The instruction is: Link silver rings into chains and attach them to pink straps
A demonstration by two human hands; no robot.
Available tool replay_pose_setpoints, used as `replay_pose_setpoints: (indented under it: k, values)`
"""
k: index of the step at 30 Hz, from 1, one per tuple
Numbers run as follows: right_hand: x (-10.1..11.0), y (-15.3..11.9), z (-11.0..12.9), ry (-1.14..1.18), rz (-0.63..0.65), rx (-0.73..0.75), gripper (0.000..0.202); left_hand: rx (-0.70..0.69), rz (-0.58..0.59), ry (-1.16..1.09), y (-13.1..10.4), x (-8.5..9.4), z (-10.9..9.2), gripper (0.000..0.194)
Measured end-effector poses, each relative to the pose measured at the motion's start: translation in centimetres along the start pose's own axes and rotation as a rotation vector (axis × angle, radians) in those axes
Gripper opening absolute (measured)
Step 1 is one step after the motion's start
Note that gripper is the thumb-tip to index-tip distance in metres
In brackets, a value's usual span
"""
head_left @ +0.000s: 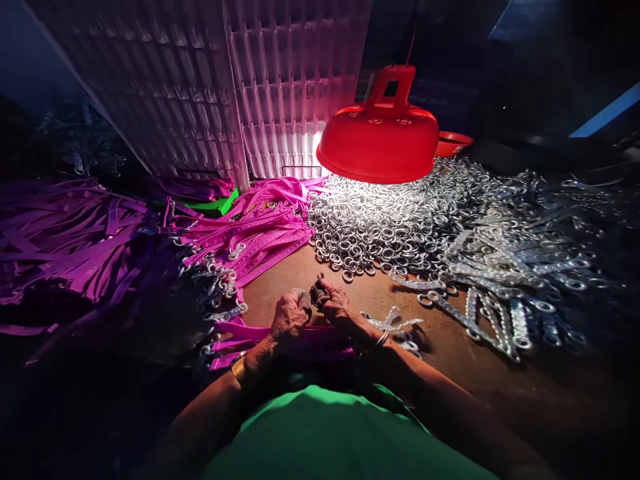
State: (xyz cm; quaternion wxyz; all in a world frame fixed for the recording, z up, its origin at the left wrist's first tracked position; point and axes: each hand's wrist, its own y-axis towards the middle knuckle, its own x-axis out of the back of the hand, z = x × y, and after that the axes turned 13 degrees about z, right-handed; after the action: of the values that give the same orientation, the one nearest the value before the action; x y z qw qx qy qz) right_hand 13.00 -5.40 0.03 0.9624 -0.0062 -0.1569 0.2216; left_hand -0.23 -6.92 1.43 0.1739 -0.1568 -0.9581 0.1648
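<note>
My left hand (pixel 291 313) and my right hand (pixel 336 303) meet over the near middle of the table, thumbs and fingers pinched together. Grey-brown knitted cloth (pixel 305 300) covers the fingertips of both. Whatever lies between the fingers is too small or hidden to make out. Beneath my wrists run several pink straps (pixel 320 340), with pale rings at their left ends. Just right of my right wrist lie some whitish straps with rings (pixel 395 323). A large heap of silvery rings (pixel 380 233) spreads beyond my hands.
Low over the rings hangs a red lamp (pixel 379 143). Pink straps (pixel 270 233) pile up to the left, near a green block (pixel 213 203). Clear ringed strips (pixel 515 267) cover the right side. Ribbed translucent panels (pixel 295 87) stand behind, beside a red bowl (pixel 453 142).
</note>
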Motion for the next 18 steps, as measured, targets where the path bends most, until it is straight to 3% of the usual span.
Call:
replay_pose_setpoints:
  k: [4,7,11,15,18]
  values:
    - [0.3,-0.4,0.4,-0.030,0.108,0.102,0.004,0.087,0.219,-0.069,-0.3,1.6,-1.0,0.016]
    - [0.3,-0.8,0.5,-0.059,0.161,0.160,0.003,0.057,0.301,0.127,-0.3,2.6,-1.3,0.010]
    - [-0.2,-0.8,0.1,-0.245,0.039,0.226,0.007,-0.088,0.245,0.385,-0.1,2.9,-1.0,0.017]
    - [-0.4,-0.5,0.1,-0.406,-0.086,0.146,0.007,-0.110,0.152,0.341,-0.3,1.8,-0.4,0.013]
    - [-0.2,-0.2,0.2,-0.282,-0.051,0.027,0.007,-0.084,0.082,0.246,-0.4,0.7,-0.2,0.015]
